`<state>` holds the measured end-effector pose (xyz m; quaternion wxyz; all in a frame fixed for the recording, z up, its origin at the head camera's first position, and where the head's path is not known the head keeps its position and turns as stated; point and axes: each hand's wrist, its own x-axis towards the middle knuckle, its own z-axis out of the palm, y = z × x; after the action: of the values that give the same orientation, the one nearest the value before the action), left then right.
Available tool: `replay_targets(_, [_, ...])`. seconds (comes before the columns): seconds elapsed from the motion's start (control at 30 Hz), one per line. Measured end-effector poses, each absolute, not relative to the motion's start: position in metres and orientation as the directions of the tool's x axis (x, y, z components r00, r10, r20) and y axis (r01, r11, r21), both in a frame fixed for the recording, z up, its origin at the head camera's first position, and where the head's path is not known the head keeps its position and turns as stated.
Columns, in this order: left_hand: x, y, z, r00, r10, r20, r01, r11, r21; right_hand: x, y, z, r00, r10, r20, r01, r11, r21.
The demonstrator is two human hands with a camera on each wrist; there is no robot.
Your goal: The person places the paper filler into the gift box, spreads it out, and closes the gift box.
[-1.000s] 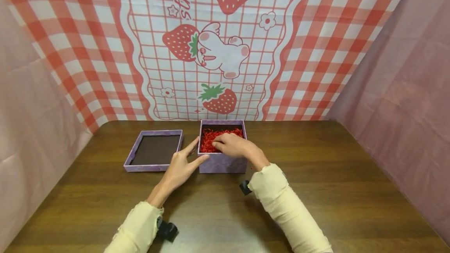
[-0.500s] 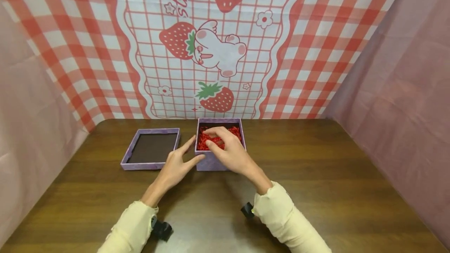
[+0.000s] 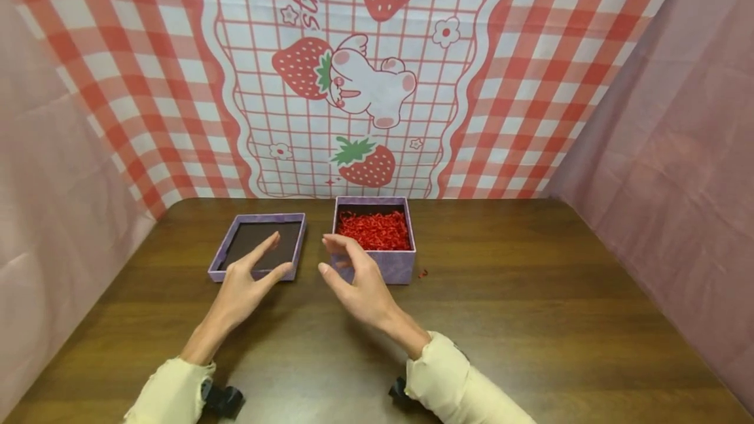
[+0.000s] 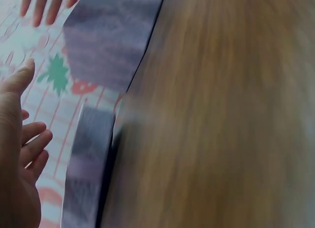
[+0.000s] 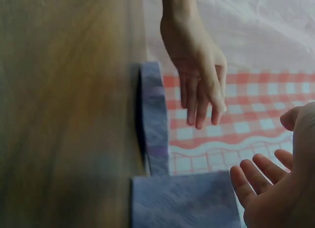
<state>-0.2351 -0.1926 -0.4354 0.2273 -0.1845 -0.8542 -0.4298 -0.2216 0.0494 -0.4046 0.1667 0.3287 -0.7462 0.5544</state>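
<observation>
A square purple box stands at the back middle of the table, filled with red crinkled paper shred. To its left lies the box lid, upturned with its dark inside showing. My left hand hangs over the lid's front edge, fingers and thumb spread and holding nothing. In front of the box's left part, my right hand is raised with fingers relaxed and thumb apart, also holding nothing. In the right wrist view, the left hand appears above the lid's side wall.
A small scrap of red paper lies on the wooden table just right of the box. Behind the table hangs a strawberry-print cloth, with plain pink curtains at both sides.
My right hand has come out of the box and drawn back toward me and left. My left hand has left the box's side and moved left over the lid.
</observation>
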Motion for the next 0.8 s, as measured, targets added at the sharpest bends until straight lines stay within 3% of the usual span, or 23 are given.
replay_targets(0.47, [-0.226, -0.246, -0.442, -0.888, -0.052, 0.457, 0.328, 0.624, 0.709, -0.229, 0.006, -0.444, -0.822, -0.312, 0.476, -0.545, 0.194, -0.816])
replay_targets(0.8, [-0.228, -0.268, -0.444, -0.94, -0.08, 0.332, 0.201, 0.658, 0.726, -0.245, -0.014, -0.46, -0.884, -0.285, 0.37, -0.443, 0.259, -0.858])
